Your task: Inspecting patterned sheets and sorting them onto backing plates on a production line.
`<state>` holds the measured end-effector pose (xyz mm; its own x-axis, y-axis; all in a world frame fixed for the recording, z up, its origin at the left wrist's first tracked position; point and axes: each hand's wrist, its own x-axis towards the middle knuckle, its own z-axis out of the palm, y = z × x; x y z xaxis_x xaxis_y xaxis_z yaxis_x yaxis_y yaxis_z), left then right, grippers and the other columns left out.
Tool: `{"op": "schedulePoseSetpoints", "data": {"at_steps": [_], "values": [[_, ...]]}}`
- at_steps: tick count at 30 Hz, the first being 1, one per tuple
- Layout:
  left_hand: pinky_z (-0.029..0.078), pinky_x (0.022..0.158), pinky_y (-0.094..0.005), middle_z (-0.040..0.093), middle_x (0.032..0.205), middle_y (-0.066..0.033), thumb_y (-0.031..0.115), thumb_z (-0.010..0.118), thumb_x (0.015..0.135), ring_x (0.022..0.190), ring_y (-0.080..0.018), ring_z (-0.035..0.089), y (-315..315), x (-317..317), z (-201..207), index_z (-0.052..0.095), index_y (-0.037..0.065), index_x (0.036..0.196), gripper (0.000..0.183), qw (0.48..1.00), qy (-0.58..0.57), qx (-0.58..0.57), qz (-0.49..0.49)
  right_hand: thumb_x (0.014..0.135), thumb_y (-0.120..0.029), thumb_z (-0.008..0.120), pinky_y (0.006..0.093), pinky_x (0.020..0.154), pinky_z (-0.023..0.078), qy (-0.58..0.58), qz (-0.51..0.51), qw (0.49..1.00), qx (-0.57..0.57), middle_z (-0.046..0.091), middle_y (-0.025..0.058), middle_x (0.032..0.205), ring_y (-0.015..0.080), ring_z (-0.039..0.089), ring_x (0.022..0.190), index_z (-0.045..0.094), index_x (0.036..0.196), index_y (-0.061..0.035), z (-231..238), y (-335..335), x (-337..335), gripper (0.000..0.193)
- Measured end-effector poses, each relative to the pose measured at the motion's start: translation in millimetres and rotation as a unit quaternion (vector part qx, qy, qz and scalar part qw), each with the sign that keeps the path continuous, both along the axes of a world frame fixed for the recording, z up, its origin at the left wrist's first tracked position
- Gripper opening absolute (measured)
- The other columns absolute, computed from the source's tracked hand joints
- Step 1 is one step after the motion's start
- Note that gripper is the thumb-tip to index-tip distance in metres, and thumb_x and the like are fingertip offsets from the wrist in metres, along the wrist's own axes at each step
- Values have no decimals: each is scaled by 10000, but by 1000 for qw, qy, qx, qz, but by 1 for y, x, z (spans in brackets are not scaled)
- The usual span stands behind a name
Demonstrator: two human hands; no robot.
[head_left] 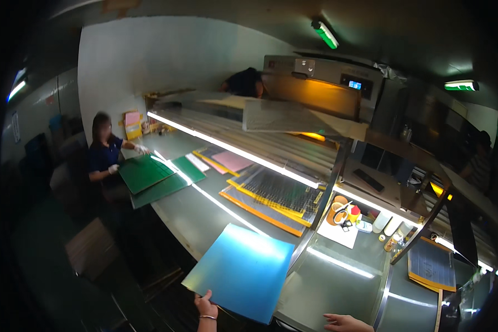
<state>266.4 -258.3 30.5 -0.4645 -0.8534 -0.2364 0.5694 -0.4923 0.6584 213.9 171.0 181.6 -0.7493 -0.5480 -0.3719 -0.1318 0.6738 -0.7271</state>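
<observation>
A flat, shiny blue panel (246,271) is tilted over the front edge of the workbench (321,282). My left hand (206,306) grips its near left edge, thumb on top and the other fingers hidden beneath. At the lower edge of the view, my right hand (346,323) is over the bench with its fingers stretched out to the left. Nothing is in it, and a gap separates it from the panel.
To the left, a co-worker (106,152) in white gloves handles green panels (144,174). Yellow-edged dark panels (276,193) lie stacked behind the blue one. A lit shelf (232,146) overhangs the bench. Scissors (340,213) and bottles (392,226) stand at the right.
</observation>
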Motion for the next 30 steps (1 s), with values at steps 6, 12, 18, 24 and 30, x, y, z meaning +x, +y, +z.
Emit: {"op": "schedulePoseSetpoints", "data": {"at_steps": [6,12,18,24,30], "values": [[478,726,-303,617,918,-74,-72,556,789,789,-166,573,8,27,159,578,-45,999,213,953,-29,-292,76,883,-331,565,279,927,407,4,214,977,14,577,98,1187,193,550,1095,447,1302,-101,45,-39,-85,493],[490,590,-344,630,1045,-155,0,569,787,839,-254,634,67,5,116,598,10,1084,298,634,-78,-769,-29,898,-254,550,337,927,451,56,93,920,-376,581,161,1118,213,592,989,358,1315,-23,175,-157,-197,514],[444,845,-418,585,1072,-214,221,576,800,1008,-340,554,124,4,31,594,-4,1072,354,399,-202,-783,-432,897,-253,547,366,833,524,-197,-7,772,-604,585,233,1043,302,601,963,410,1197,69,235,-294,-311,461],[487,770,-396,628,1018,-169,17,600,726,956,-328,592,125,31,12,600,0,1065,340,575,-160,-770,-226,923,-228,494,393,734,565,-78,-31,754,-652,622,240,892,315,646,788,522,933,119,227,-375,-396,348],[371,949,-454,596,1026,-225,211,635,761,1018,-387,532,21,54,39,624,-12,996,324,581,-494,-632,140,918,-186,498,378,649,581,-46,-116,733,-668,622,217,842,286,649,710,483,963,86,234,-398,-433,276]]}}
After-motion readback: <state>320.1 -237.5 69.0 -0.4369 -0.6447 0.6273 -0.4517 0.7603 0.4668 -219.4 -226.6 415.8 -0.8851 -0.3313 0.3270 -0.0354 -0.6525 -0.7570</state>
